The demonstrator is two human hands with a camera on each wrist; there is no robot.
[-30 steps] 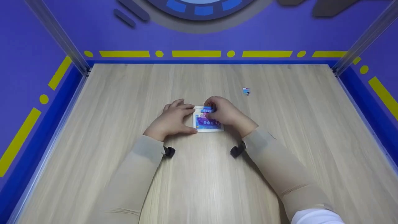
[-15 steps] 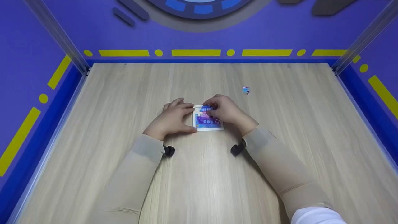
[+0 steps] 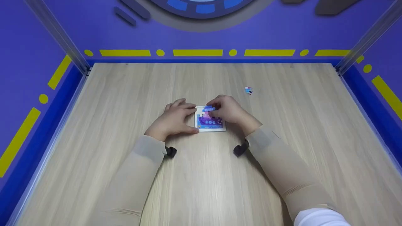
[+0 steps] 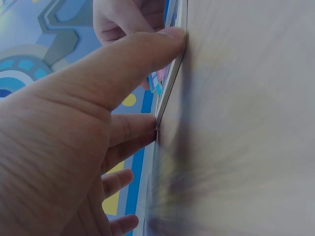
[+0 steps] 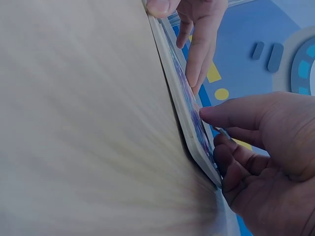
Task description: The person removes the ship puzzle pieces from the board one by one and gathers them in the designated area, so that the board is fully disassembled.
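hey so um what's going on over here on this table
A person is working on a small ship picture puzzle. Their left hand steadies its left edge, and their right hand pinches a blue piece at the far side. Whether that piece is seated, I can't tell. Another small piece lies apart on the table, farther back to the right.

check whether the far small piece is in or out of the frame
Out: the small piece lies on the tabletop, apart from the white-edged frame.
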